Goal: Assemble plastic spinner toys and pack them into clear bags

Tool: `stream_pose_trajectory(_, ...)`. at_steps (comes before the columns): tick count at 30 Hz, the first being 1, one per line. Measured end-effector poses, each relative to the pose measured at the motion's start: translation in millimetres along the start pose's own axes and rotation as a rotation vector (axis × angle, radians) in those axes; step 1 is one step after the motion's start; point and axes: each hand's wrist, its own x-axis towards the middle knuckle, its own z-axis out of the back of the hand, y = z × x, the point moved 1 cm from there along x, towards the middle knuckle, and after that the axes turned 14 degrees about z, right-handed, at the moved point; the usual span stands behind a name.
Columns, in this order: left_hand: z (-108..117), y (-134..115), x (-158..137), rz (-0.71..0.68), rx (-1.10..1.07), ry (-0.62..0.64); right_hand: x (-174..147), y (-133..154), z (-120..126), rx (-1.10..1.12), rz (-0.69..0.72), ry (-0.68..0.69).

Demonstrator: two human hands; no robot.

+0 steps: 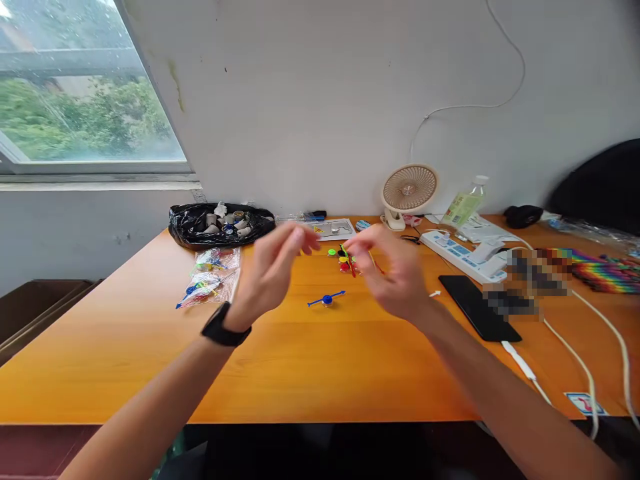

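In the middle of the head view, my left hand [274, 272] hangs above the table with a black band on its wrist. Its fingers are loosely bent and apart, and I see nothing in them. Opposite it, my right hand [393, 272] is slightly blurred, thumb and fingers apart. Behind its fingertips lies a small pile of colourful plastic parts [343, 261], partly hidden by the hand. A blue spinner toy with an arrow-tipped bar [327, 300] rests on the table between my hands, touched by neither.
Clear plastic bags of colourful parts [210, 275] lie left, before a black bag of scraps [220, 225]. A printed sheet [334, 230] lies behind. To the right are a clip fan [409, 190], a bottle [465, 203], a power strip [463, 257], a black phone [475, 307] and white cables.
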Motion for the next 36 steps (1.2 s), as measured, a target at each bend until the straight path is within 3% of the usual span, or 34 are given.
stream_pose_trajectory(2,-17,44,2,0.142,0.080,0.169,-7,-16,-22,-0.030,0.062,0.106)
stream_pose_trajectory(5,-27,105,-8,0.307,0.143,0.219,-24,-39,-56,-0.105,0.099,0.319)
stream_pose_trajectory(8,-27,137,-17,0.390,0.170,0.251,-37,-52,-68,-0.173,0.057,0.409)
stream_pose_trajectory(11,-25,142,-18,0.414,0.184,0.276,-42,-55,-56,-0.150,-0.032,0.447)
stream_pose_trajectory(16,-24,135,-17,0.385,0.308,0.344,-47,-63,-14,-0.142,-0.229,0.494)
stream_pose_trajectory(24,-25,135,-17,0.298,0.471,0.368,-82,-109,54,-0.267,-0.471,0.482)
stream_pose_trajectory(30,-25,137,-18,0.254,0.510,0.384,-107,-135,60,-0.224,-0.571,0.549)
stream_pose_trajectory(33,-24,139,-18,0.245,0.520,0.390,-114,-138,64,-0.143,-0.634,0.597)
stream_pose_trajectory(36,-25,139,-18,0.236,0.524,0.395,-113,-132,70,-0.112,-0.616,0.561)
